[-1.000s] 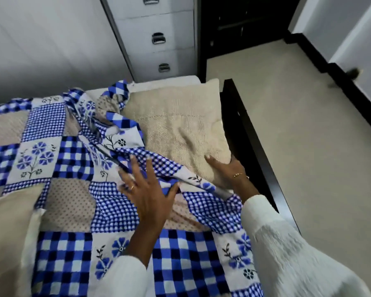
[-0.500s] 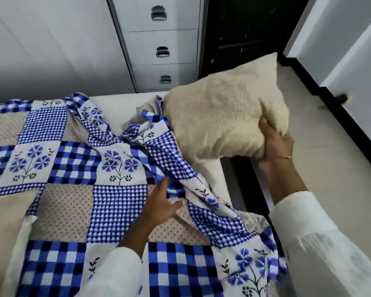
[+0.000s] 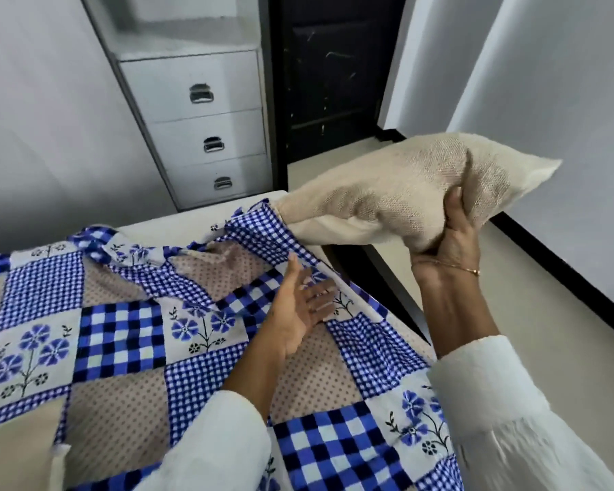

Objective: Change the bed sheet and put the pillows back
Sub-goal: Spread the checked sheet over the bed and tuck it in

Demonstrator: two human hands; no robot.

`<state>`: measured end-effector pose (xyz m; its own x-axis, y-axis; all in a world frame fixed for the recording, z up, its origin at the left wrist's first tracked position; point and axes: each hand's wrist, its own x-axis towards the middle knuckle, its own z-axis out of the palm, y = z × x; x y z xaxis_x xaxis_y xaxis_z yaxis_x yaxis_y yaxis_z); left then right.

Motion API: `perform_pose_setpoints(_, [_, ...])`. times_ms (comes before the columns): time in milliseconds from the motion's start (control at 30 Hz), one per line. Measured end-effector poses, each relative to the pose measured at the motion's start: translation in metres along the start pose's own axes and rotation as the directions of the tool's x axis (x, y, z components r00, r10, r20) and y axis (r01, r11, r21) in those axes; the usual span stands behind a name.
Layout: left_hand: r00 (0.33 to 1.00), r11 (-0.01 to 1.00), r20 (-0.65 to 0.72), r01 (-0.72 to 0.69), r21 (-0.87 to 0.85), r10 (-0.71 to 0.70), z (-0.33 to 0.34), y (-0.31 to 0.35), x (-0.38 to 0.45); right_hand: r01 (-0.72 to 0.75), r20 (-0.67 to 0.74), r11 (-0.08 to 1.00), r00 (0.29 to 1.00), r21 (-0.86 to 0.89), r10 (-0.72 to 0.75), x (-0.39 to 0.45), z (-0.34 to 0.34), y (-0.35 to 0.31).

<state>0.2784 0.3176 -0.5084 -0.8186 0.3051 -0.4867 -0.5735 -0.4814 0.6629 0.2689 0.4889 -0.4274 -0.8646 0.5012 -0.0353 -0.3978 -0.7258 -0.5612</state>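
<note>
At the top right corner of the bed, the right hand (image 3: 451, 239) has its grip closed around one end of the beige pillow (image 3: 404, 193), holding it up off the mattress, probably to free the corner beneath. The left hand (image 3: 300, 310) lies open with fingers straight on the blue patchwork sheet (image 3: 121, 334), apparently spreading it toward that still-rumpled corner. Another pillow (image 3: 15, 451) lies at the lower left.

The bed sheet (image 3: 121, 349) is a patchwork of blue-and-white gingham, blue flowers on white, and beige squares with brown dots; the pillow (image 3: 397, 196) raised beside it is plain cream-beige, the drawer unit (image 3: 206, 136) behind it pale grey, the sleeves (image 3: 504, 419) white
</note>
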Motion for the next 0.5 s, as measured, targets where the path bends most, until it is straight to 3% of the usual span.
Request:
perform_pose_setpoints(133, [0.983,0.981,0.173,-0.036,-0.189,0.069,0.040,0.032,-0.004,0.032,0.010,0.989,0.999,0.141,-0.033,-0.044,0.001,0.001])
perform_pose_setpoints(333, [0.981,0.949,0.188,0.013,-0.315,0.049,0.088,0.043,-0.009,0.050,0.043,0.970,0.997,0.238,-0.061,-0.081,-0.002,-0.004])
perform_pose_setpoints(500, [0.967,0.992,0.256,0.030,-0.121,0.002,0.108,0.039,-0.022,-0.006,0.041,0.983,0.999,0.182,-0.001,-0.097,-0.013,0.014])
